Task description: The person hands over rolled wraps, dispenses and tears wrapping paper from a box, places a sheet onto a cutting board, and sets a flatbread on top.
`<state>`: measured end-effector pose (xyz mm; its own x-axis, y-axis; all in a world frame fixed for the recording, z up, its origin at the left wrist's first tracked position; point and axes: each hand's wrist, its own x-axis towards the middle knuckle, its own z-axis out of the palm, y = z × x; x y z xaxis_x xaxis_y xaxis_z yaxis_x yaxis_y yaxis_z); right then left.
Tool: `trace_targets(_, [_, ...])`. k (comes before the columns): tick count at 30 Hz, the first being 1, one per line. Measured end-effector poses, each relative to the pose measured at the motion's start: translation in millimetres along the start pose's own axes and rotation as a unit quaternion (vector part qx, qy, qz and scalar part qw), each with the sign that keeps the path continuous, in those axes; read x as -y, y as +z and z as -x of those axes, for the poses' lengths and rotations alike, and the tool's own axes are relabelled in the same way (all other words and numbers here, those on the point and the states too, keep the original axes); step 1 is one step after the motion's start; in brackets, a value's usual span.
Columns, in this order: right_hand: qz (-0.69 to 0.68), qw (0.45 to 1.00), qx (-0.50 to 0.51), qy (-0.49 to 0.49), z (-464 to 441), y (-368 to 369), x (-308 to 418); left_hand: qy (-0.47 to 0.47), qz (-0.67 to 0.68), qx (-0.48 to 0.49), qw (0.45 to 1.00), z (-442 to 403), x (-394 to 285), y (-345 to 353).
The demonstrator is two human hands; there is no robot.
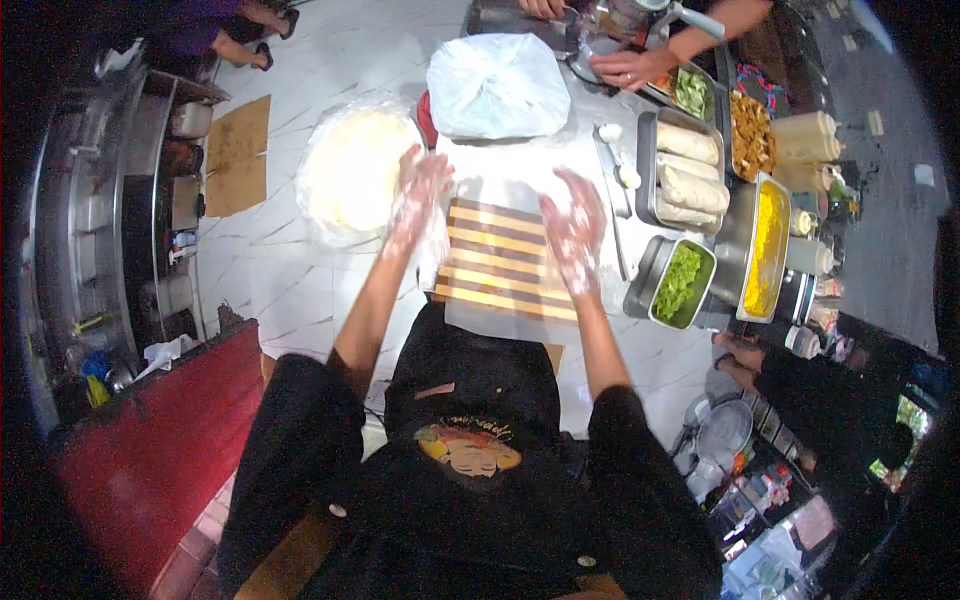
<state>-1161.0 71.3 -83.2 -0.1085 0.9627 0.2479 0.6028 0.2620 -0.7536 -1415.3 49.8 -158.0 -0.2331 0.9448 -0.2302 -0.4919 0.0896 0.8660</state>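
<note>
A striped wooden board [495, 265] lies in front of my body, with a thin translucent sheet over part of it. My left hand [418, 200], dusted white, is at the board's left, beside a plastic-wrapped stack of pale flatbreads [355, 170]; its fingers are spread and blurred. Over the right side of the board is my right hand [575, 225], also whitened, fingers apart and holding nothing. Beyond the board stands a tied white plastic bag [498, 85]. A long knife-like utensil [620, 210] lies to the right of my right hand.
Metal trays hold rolled wraps [692, 175], chopped greens [680, 282], yellow strips [765, 250] and browned pieces [752, 135]. Sauce bottles [808, 150] stand at the far right. Another person's hand [635, 68] works at the top, near a clear container. More people stand at the edges.
</note>
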Motion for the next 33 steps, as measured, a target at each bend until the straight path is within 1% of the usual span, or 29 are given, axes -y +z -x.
trace_targets(1, [0.049,0.996,0.039,-0.058,-38.3,17.2,3.6,-0.016,-0.059,-0.039,0.997,25.6,-18.5,13.0])
trace_targets(2, [-0.021,0.989,0.050,-0.140,-79.7,36.2,3.4,-0.026,-0.032,-0.056,0.998,39.7,-6.5,-0.6])
trace_targets(3, [0.082,0.966,-0.004,-0.246,-118.0,65.6,-5.7,-0.097,0.079,-0.099,0.987,57.7,-10.2,-3.0])
trace_targets(4, [0.166,0.955,-0.027,-0.242,-148.6,90.0,-4.3,-0.041,-0.042,-0.103,0.993,92.7,-24.8,11.4])
trace_targets(5, [0.259,0.944,0.027,-0.204,-173.3,100.3,7.2,-0.054,-0.011,-0.108,0.993,114.0,-25.7,3.2])
trace_targets(6, [0.303,0.929,0.094,-0.190,-191.9,111.0,6.2,-0.067,0.020,-0.114,0.991,135.4,-25.2,-6.1])
trace_targets(7, [0.345,0.908,0.160,-0.174,-207.3,122.6,0.5,-0.106,-0.026,-0.162,0.981,150.3,-28.7,-9.8])
trace_targets(8, [0.385,0.882,0.225,-0.155,-214.9,130.3,-3.3,-0.096,-0.008,-0.167,0.981,171.8,-32.8,-17.2])
trace_targets(9, [0.370,0.878,0.194,-0.232,-213.0,126.1,-7.2,-0.087,0.012,-0.170,0.982,189.6,-36.0,-25.2])
trace_targets(10, [0.305,0.898,0.181,-0.261,-217.4,126.3,-18.7,-0.153,-0.029,-0.209,0.965,197.2,-39.7,-35.4])
trace_targets(11, [0.241,0.912,0.167,-0.287,-223.0,126.4,-33.8,-0.169,-0.012,-0.227,0.959,207.0,-45.5,-42.7])
trace_targets(12, [0.179,0.921,0.150,-0.311,-228.9,121.6,-40.2,-0.180,0.063,-0.220,0.957,215.8,-40.4,-61.9])
trace_targets(13, [0.150,0.931,0.163,-0.290,-230.4,109.7,-33.3,-0.172,0.037,-0.205,0.963,221.7,-25.3,-86.9])
trace_targets(14, [0.128,0.938,0.205,-0.249,-236.0,108.3,-35.3,-0.163,0.013,-0.191,0.968,225.2,-13.4,-105.3])
trace_targets(15, [0.103,0.942,0.244,-0.205,-241.8,110.3,-37.7,-0.160,0.033,-0.186,0.969,225.7,-18.5,-111.0])
trace_targets(17, [0.034,0.928,0.220,-0.298,-249.0,102.4,-42.4,-0.154,0.068,-0.172,0.971,224.6,-33.1,-124.3])
trace_targets(20, [-0.091,0.941,0.306,-0.108,-242.3,86.8,-16.0,-0.188,0.063,-0.152,0.968,210.9,-50.7,-150.7])
trace_targets(21, [-0.175,0.931,0.312,-0.076,-241.1,88.5,-19.1,-0.167,-0.003,-0.125,0.978,210.0,-55.4,-158.6])
trace_targets(22, [-0.269,0.896,0.344,-0.083,-242.1,92.2,-23.5,-0.158,-0.019,-0.115,0.980,209.6,-68.2,-159.6])
trace_targets(23, [-0.363,0.847,0.380,-0.082,-244.0,95.2,-27.9,-0.150,-0.036,-0.093,0.984,204.1,-77.5,-159.9])
trace_targets(24, [-0.446,0.788,0.418,-0.075,-246.2,97.1,-32.1,-0.180,-0.036,-0.090,0.979,202.0,-75.0,-167.6])
trace_targets(25, [-0.417,0.832,0.358,-0.068,-226.5,83.8,-9.2,-0.215,-0.043,-0.078,0.972,197.7,-72.5,-179.1])
trace_targets(26, [-0.383,0.872,0.299,-0.056,-205.9,68.6,16.4,-0.225,-0.062,-0.059,0.971,195.1,-73.4,-179.1])
trace_targets(27, [-0.453,0.839,0.297,-0.053,-201.4,67.9,13.4,-0.231,-0.082,-0.040,0.969,194.0,-77.2,-173.9])
trace_targets(28, [-0.556,0.773,0.303,-0.047,-201.0,68.7,15.2,-0.234,-0.142,0.008,0.962,189.9,-81.0,-169.9])
trace_targets(29, [-0.673,0.659,0.334,-0.036,-200.6,68.1,12.7,-0.229,-0.201,0.052,0.951,182.6,-85.6,-166.6])
trace_targets(30, [-0.762,0.517,0.389,-0.015,-196.4,60.2,15.7,-0.249,-0.202,0.078,0.944,170.5,-89.6,-161.9])
trace_targets(32, [-0.790,0.300,0.534,-0.037,-157.7,-3.4,76.6,-0.274,-0.204,0.101,0.934,164.7,-113.1,-141.7])
trace_targets(33, [-0.778,0.177,0.602,-0.043,-145.4,-25.1,112.0,-0.269,-0.212,0.125,0.931,153.8,-117.6,-138.5])
